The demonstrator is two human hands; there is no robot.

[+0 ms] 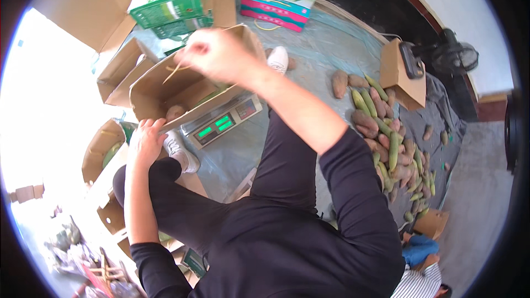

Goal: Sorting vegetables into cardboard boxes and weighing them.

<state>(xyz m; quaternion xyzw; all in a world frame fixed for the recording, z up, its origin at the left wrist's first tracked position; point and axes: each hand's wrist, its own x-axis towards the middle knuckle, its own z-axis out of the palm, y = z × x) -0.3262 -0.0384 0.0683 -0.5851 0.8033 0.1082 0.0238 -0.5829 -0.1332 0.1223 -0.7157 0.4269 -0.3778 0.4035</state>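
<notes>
An open cardboard box (156, 95) sits on a digital scale (221, 124) with lit green displays. Inside it I see a brownish root vegetable (175, 112) near the left corner and something green along the near wall; the rest is partly hidden. My left hand (147, 142) grips the box's near left corner, fingertips over the rim. Above the box is my right hand (218, 58), slightly blurred, its fingers pinched together. A thin yellowish cord (172, 73) hangs from those fingertips, in front of the box's far wall.
To the right lies a pile of sweet potatoes and long green gourds (393, 152). A fan (450, 55) stands by a small carton (403, 77). Printed gift boxes (276, 11) stack at the back; more open cartons (105, 149) stand left. Another person (422, 270) is at lower right.
</notes>
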